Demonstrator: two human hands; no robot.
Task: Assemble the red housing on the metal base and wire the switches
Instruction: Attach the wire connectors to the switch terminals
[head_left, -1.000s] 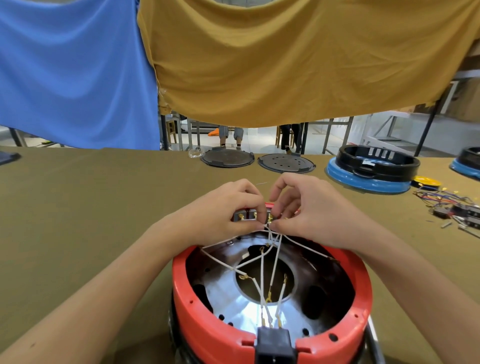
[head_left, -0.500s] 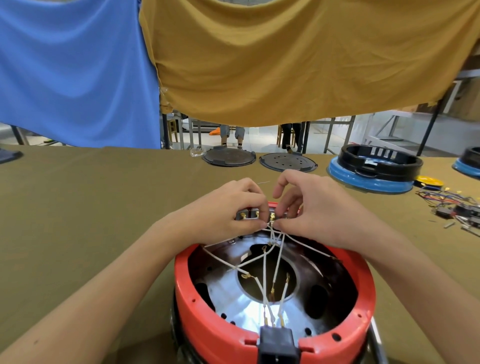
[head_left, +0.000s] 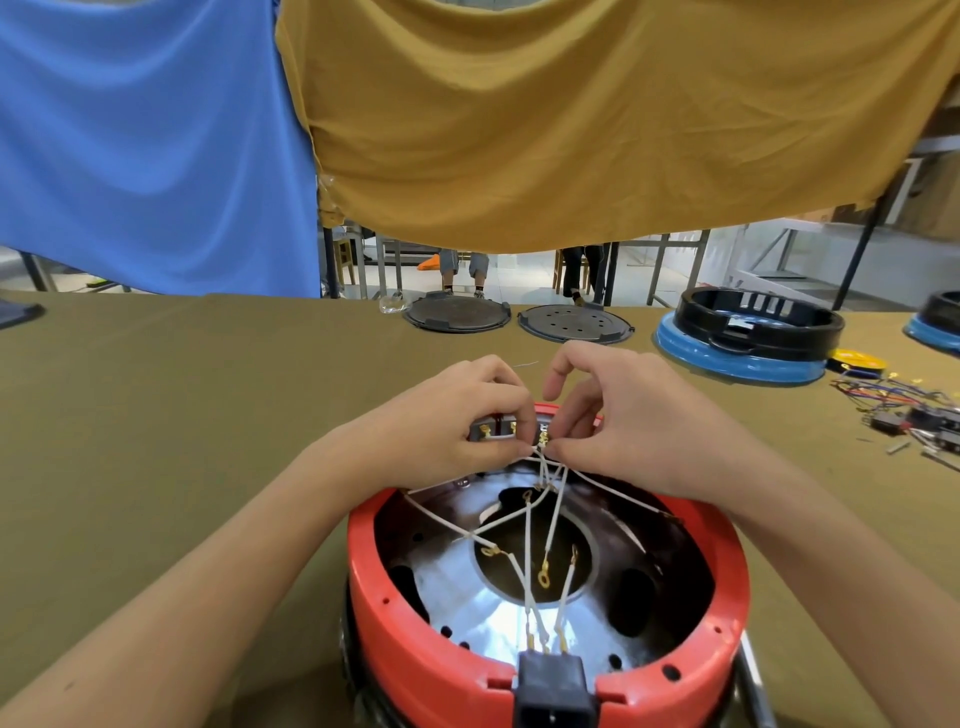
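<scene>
The red housing (head_left: 415, 639) sits upside down in front of me, ringed around the shiny metal base (head_left: 467, 597). White wires (head_left: 529, 561) with gold ring terminals run from a black socket (head_left: 553, 691) at the near rim up to the far rim. There my left hand (head_left: 447, 421) grips the grey switch block (head_left: 488, 430) with brass tabs. My right hand (head_left: 623, 421) pinches a white wire's terminal against the switch, index finger raised. The fingertips hide the joint itself.
Two dark round plates (head_left: 457, 314) (head_left: 575, 323) lie at the table's far edge. A black and blue housing (head_left: 748, 332) stands at the far right, with a yellow reel (head_left: 857, 359) and loose coloured wires and switches (head_left: 904, 410) beside it. Blue and mustard cloths hang behind.
My right index finger has lifted off the switch while thumb and other fingers keep the pinch. Both hands stay at the far rim; the wires barely shift.
</scene>
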